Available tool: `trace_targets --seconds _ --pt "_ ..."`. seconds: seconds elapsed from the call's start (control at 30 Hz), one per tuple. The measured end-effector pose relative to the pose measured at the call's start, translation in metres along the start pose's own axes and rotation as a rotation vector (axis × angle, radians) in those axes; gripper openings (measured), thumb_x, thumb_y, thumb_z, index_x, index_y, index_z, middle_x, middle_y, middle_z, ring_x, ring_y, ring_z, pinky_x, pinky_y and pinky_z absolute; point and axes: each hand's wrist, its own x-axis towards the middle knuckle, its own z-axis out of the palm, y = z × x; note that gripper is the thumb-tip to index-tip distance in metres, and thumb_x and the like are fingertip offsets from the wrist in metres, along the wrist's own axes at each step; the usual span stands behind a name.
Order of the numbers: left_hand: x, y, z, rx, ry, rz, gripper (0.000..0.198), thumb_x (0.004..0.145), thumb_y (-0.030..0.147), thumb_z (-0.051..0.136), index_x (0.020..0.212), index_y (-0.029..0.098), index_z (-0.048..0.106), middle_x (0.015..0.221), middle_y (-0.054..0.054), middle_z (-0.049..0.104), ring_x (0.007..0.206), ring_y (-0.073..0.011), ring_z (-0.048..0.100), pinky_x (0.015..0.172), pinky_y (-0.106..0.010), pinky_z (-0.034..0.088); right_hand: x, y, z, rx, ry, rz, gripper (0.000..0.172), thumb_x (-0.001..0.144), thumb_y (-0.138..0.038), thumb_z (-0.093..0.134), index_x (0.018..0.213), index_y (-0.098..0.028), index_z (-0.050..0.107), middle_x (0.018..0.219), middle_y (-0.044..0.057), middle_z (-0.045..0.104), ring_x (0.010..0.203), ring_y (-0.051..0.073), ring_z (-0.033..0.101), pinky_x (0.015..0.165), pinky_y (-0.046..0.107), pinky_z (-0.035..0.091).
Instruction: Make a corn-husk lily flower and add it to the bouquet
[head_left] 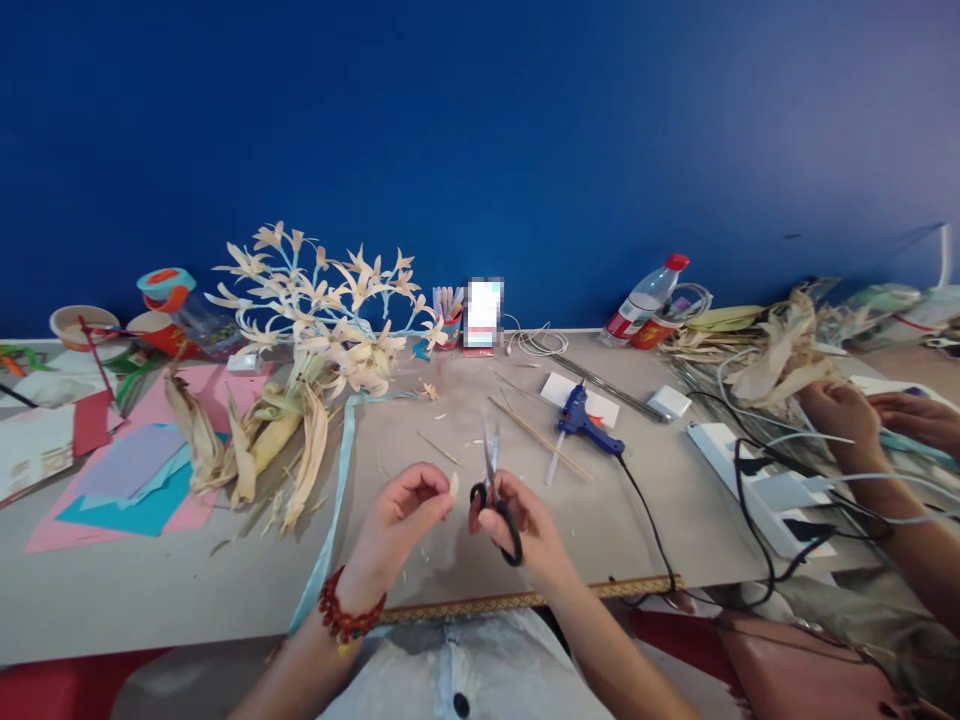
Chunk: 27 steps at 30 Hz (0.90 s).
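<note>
My left hand [405, 515] pinches a small pale piece of corn husk [454, 485] between thumb and fingers, just above the grey table [150, 580]. A red bead bracelet [346, 615] circles that wrist. My right hand [525, 525] grips black-handled scissors [495, 495], blades pointing up and away, right beside the husk piece. The two hands almost touch near the table's front edge.
Dried corn husks [247, 440] and a husk-flower branch [330, 310] lie at left over coloured paper [142, 475]. A blue glue gun [589, 420] with black cord, thin sticks [536, 435], a light blue ribbon [334, 500] and a bottle [645, 300] lie around. Another person's hands [870, 420] work at right.
</note>
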Motion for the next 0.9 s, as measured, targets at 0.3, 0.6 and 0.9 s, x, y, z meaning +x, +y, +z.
trace_targets --seconds 0.3,0.6,0.9 --pt "0.002 -0.004 0.008 -0.181 0.074 0.041 0.005 0.085 0.018 0.061 0.080 0.019 0.060 0.078 0.001 0.056 0.077 -0.0133 0.051 0.075 -0.025 0.040 -0.019 0.026 0.008 -0.039 -0.097 0.078 0.056 0.066 -0.070 0.071 0.075 -0.020 0.046 0.065 -0.004 0.046 0.056 0.010 0.042 0.053 0.023 0.029" --pt "0.001 -0.005 0.010 -0.215 0.076 0.053 0.007 0.086 0.018 0.061 0.080 0.019 0.058 0.082 0.000 0.055 0.080 -0.0138 0.050 0.078 -0.025 0.039 -0.015 0.024 0.012 0.030 -0.113 0.123 0.057 0.063 -0.066 0.076 0.073 -0.020 0.043 0.062 -0.005 0.046 0.053 0.009 0.045 0.050 0.021 0.031" --pt "0.002 -0.004 0.009 -0.175 0.074 0.081 0.008 0.086 0.018 0.061 0.080 0.020 0.058 0.082 0.001 0.053 0.079 -0.0130 0.049 0.075 -0.023 0.038 -0.015 0.024 0.011 -0.008 -0.095 0.121 0.057 0.062 -0.066 0.076 0.070 -0.021 0.043 0.058 -0.007 0.042 0.049 0.008 0.042 0.045 0.020 0.028"
